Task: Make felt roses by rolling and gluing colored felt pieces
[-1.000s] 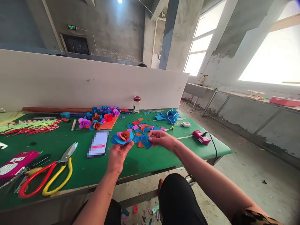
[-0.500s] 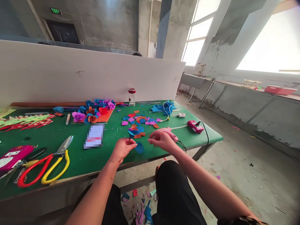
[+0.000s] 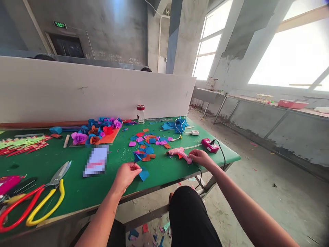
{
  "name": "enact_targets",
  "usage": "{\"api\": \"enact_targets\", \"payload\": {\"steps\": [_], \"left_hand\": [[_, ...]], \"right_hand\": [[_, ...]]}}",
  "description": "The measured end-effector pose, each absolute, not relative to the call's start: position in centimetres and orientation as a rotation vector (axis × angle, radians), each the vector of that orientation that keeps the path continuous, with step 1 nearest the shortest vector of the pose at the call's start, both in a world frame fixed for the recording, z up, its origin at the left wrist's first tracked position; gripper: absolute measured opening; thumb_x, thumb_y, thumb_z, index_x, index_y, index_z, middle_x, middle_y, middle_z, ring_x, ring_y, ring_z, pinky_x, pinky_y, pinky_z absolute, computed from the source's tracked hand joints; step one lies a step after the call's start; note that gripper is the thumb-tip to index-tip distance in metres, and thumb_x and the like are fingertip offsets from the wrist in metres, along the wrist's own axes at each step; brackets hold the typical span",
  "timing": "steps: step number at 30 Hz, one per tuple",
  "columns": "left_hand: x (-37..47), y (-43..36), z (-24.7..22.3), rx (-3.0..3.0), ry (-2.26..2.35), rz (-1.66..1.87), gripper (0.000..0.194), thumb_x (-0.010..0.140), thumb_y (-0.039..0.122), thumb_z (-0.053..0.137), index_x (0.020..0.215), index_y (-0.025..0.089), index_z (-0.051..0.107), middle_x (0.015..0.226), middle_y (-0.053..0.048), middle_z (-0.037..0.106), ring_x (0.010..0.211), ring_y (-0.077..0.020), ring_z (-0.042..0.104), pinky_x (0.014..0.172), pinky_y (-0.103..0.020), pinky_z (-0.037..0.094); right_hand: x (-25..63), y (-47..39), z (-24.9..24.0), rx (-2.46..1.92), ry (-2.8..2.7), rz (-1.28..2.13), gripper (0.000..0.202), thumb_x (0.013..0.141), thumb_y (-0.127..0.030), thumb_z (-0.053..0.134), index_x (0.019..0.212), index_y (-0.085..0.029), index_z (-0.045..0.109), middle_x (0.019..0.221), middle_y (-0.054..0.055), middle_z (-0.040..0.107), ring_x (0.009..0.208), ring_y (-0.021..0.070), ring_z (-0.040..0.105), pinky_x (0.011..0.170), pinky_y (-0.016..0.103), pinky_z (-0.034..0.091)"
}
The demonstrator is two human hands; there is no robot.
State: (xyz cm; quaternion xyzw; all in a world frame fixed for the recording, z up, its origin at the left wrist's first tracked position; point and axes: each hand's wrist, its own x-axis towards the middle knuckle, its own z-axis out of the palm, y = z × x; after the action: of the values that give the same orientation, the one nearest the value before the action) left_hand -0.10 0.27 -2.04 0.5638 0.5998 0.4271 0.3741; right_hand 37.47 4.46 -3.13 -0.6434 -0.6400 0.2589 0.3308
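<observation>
Near the table's front edge, my left hand [image 3: 128, 174] pinches a small dark piece, too small to make out, between thumb and fingertips. A blue paper square [image 3: 144, 174] is just right of those fingertips. My right hand [image 3: 202, 157] is at the handle end of the pink glue gun [image 3: 180, 153], its fingers closed around that end. The gun lies on the green table [image 3: 164, 173] with its nozzle pointing left. Small blue, orange and purple paper pieces [image 3: 149, 140] are scattered beyond my hands.
Paper flowers [image 3: 94, 131] lie at the back left, beside a lidded glass jar [image 3: 140, 114]. Shears [image 3: 58, 174] with red and yellow handles lie at the left. A pink power strip [image 3: 210, 145] with a black cord sits at the right. A white board [image 3: 102, 92] stands behind.
My right hand has moved right, from above the glue gun's front to its handle end. My left hand keeps its pinch near the blue paper. The camera view has shifted.
</observation>
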Motion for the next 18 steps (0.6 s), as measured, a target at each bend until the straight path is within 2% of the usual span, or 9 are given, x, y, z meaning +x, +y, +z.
{"api": "enact_targets", "payload": {"steps": [7, 12, 15, 18], "left_hand": [[-0.5, 0.4, -2.4, 1.475, 1.573, 1.032, 0.025, 0.054, 0.043, 0.071, 0.057, 0.019, 0.065, 0.058, -0.001, 0.066, 0.062, -0.0187, 0.056, 0.065, -0.029, 0.04], [-0.6, 0.6, -2.7, 1.476, 1.575, 1.016, 0.027, 0.055, 0.046, 0.071, 0.057, 0.019, 0.064, 0.058, -0.001, 0.065, 0.062, -0.0184, 0.055, 0.065, -0.029, 0.039], [-0.4, 0.6, -2.7, 1.468, 1.578, 1.019, 0.028, 0.053, 0.047, 0.069, 0.056, 0.02, 0.063, 0.059, -0.002, 0.065, 0.062, -0.0187, 0.055, 0.065, -0.03, 0.039], [-0.4, 0.5, -2.6, 1.467, 1.577, 1.023, 0.027, 0.053, 0.047, 0.068, 0.057, 0.02, 0.063, 0.06, -0.002, 0.066, 0.063, -0.0196, 0.056, 0.066, -0.031, 0.04]], "right_hand": [[37.0, 5.2, -3.2, -1.711, -1.812, 0.693, 0.034, 0.081, -0.048, 0.059, 0.077, -0.017, 0.072, 0.067, 0.002, 0.07, 0.063, 0.0162, 0.057, 0.056, 0.025, 0.037], [36.5, 5.1, -3.0, -1.752, -1.871, 0.678, 0.033, 0.077, -0.052, 0.067, 0.082, -0.02, 0.072, 0.069, 0.001, 0.074, 0.067, 0.0177, 0.062, 0.059, 0.025, 0.041], [36.2, 5.0, -1.8, -1.795, -1.838, 0.534, 0.035, 0.076, -0.054, 0.069, 0.081, -0.02, 0.072, 0.075, 0.003, 0.075, 0.071, 0.0191, 0.063, 0.06, 0.026, 0.041], [35.4, 5.1, 0.4, -1.806, -1.811, 0.295, 0.035, 0.083, -0.053, 0.061, 0.081, -0.02, 0.071, 0.08, 0.004, 0.074, 0.072, 0.0189, 0.064, 0.059, 0.026, 0.04]]}}
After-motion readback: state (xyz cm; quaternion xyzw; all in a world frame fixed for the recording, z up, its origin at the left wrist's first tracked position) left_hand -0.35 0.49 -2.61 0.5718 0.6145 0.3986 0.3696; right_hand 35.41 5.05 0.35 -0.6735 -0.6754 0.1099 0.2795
